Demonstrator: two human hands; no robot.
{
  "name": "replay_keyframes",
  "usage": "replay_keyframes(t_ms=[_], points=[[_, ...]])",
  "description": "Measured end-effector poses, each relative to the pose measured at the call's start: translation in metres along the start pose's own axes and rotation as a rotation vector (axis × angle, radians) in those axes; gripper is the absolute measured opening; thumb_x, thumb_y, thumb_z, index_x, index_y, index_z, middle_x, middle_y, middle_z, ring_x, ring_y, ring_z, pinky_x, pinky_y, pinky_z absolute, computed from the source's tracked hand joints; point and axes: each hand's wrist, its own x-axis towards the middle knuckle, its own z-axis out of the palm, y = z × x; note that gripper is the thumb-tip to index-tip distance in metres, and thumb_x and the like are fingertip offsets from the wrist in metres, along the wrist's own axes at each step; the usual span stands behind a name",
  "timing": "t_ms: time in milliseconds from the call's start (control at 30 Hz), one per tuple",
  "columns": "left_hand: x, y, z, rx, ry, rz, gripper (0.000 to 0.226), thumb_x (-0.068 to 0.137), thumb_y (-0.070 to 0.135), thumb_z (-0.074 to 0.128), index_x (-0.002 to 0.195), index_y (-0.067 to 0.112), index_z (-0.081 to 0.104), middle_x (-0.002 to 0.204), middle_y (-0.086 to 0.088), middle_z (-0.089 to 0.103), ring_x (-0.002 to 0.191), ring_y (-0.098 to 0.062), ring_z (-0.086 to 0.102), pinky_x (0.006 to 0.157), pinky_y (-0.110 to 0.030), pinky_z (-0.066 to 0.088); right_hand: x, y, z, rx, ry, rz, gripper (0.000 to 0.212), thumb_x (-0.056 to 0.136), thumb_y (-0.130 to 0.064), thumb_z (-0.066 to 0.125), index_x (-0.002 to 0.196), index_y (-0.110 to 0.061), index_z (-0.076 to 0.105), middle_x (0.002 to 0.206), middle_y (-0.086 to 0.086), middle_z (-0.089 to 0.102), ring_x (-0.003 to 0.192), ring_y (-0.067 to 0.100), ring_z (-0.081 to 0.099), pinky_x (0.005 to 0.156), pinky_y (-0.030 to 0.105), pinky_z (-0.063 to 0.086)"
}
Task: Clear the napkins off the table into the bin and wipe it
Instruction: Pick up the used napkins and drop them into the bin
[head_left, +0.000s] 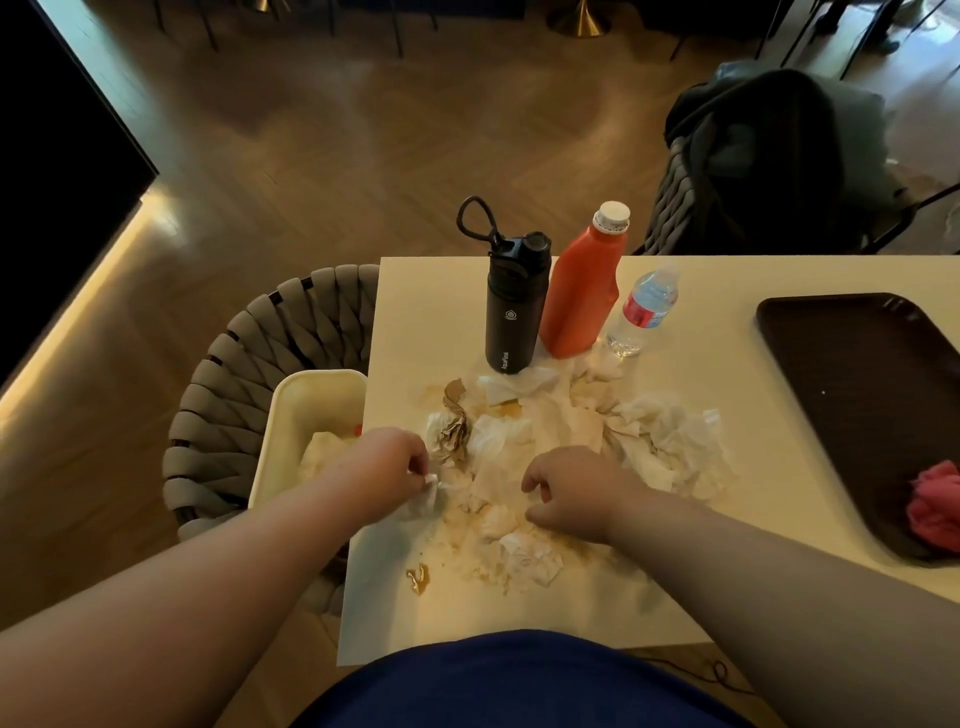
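Observation:
Several crumpled white and brown napkins (561, 441) lie in a stained heap on the cream table (701, 587). My left hand (392, 465) pinches a small white napkin (428, 493) at the heap's left edge, close to the table's left side. Over the front of the heap, my right hand (569, 491) hovers with its fingers curled downward; whether it touches paper I cannot tell. A cream bin (293, 415) stands on a woven chair just left of the table, with some paper inside. A pink cloth (937, 504) lies on the dark tray at the right.
A black flask (511, 306), an orange bottle (584, 291) and a clear water bottle (644, 312) stand behind the heap. A dark brown tray (852, 374) sits at the right. A brown spill (418, 577) marks the table's front left. A woven chair (228, 395) holds the bin.

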Motion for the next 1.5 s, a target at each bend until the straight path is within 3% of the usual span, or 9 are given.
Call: replay_keyframes(t_ms=[133, 267, 467, 567, 900, 1167, 1300, 1400, 1500], points=[[0.002, 0.004, -0.021, -0.192, 0.079, -0.027, 0.007, 0.091, 0.032, 0.077, 0.089, 0.027, 0.072, 0.093, 0.010, 0.066, 0.082, -0.014, 0.066, 0.074, -0.034, 0.060, -0.002, -0.007, 0.013, -0.047, -0.063, -0.010, 0.045, 0.089, -0.042, 0.070, 0.131, -0.027, 0.064, 0.108, -0.010, 0.055, 0.095, 0.010, 0.053, 0.082, 0.025, 0.048], [0.003, 0.007, -0.032, -0.308, 0.113, -0.008, 0.008, 0.092, 0.025, 0.075, 0.088, 0.024, 0.068, 0.089, 0.007, 0.067, 0.080, -0.013, 0.063, 0.067, -0.027, 0.055, -0.004, -0.012, 0.019, -0.062, -0.105, 0.017, 0.052, 0.087, -0.043, 0.072, 0.135, -0.028, 0.060, 0.126, -0.005, 0.060, 0.108, 0.016, 0.061, 0.089, 0.028, 0.053], [0.005, 0.014, -0.035, -0.458, 0.159, 0.002, 0.017, 0.093, 0.024, 0.075, 0.106, 0.029, 0.067, 0.088, 0.007, 0.068, 0.077, -0.012, 0.063, 0.065, -0.026, 0.052, -0.007, -0.012, 0.027, -0.091, -0.125, 0.051, 0.060, 0.083, -0.045, 0.078, 0.138, -0.029, 0.058, 0.132, -0.005, 0.061, 0.115, 0.018, 0.061, 0.094, 0.033, 0.054], [0.005, 0.016, -0.035, -0.452, 0.158, -0.002, 0.013, 0.092, 0.026, 0.077, 0.102, 0.031, 0.070, 0.089, 0.006, 0.070, 0.083, -0.014, 0.067, 0.072, -0.029, 0.059, -0.007, -0.011, 0.030, -0.101, -0.147, 0.058, 0.063, 0.082, -0.046, 0.079, 0.139, -0.029, 0.058, 0.132, -0.005, 0.062, 0.116, 0.019, 0.061, 0.097, 0.035, 0.054], [0.006, 0.021, -0.038, -0.505, 0.141, -0.022, 0.006, 0.092, 0.023, 0.077, 0.094, 0.027, 0.073, 0.090, 0.007, 0.072, 0.085, -0.013, 0.069, 0.076, -0.029, 0.061, -0.006, -0.012, 0.036, -0.153, -0.152, 0.017, 0.027, 0.095, -0.023, 0.062, 0.121, -0.024, 0.067, 0.116, -0.003, 0.063, 0.101, 0.018, 0.062, 0.084, 0.026, 0.052], [0.009, 0.011, -0.042, -0.511, 0.168, -0.029, 0.006, 0.092, 0.021, 0.077, 0.093, 0.025, 0.072, 0.089, 0.006, 0.072, 0.083, -0.013, 0.069, 0.075, -0.028, 0.060, 0.008, -0.024, -0.015, 0.218, 0.198, -0.046, 0.005, 0.087, -0.027, 0.066, 0.090, -0.026, 0.062, 0.078, -0.010, 0.057, 0.069, 0.006, 0.052, 0.059, 0.017, 0.038], [0.010, -0.007, -0.047, -0.580, 0.195, -0.066, 0.009, 0.091, 0.019, 0.078, 0.093, 0.024, 0.071, 0.086, 0.002, 0.075, 0.081, -0.012, 0.073, 0.079, -0.037, 0.063, 0.015, -0.034, -0.044, 0.457, 0.398, -0.055, 0.003, 0.086, -0.023, 0.070, 0.088, -0.025, 0.069, 0.077, -0.005, 0.066, 0.069, 0.009, 0.060, 0.060, 0.020, 0.048], [0.006, -0.027, -0.052, -0.600, 0.270, -0.113, 0.013, 0.093, 0.017, 0.075, 0.103, 0.023, 0.070, 0.089, -0.001, 0.073, 0.079, -0.011, 0.071, 0.076, -0.031, 0.063, 0.022, -0.041, -0.057, 0.532, 0.492, -0.063, 0.005, 0.086, -0.022, 0.072, 0.088, -0.026, 0.071, 0.075, -0.005, 0.068, 0.069, 0.009, 0.064, 0.060, 0.021, 0.052], [-0.001, -0.047, -0.055, -0.618, 0.346, -0.160, 0.016, 0.094, 0.016, 0.072, 0.107, 0.026, 0.069, 0.092, -0.001, 0.070, 0.082, -0.017, 0.069, 0.069, -0.025, 0.059, 0.028, -0.046, -0.065, 0.583, 0.536, -0.058, 0.006, 0.086, -0.021, 0.073, 0.089, -0.026, 0.072, 0.075, -0.002, 0.071, 0.071, 0.013, 0.067, 0.067, 0.033, 0.061]])
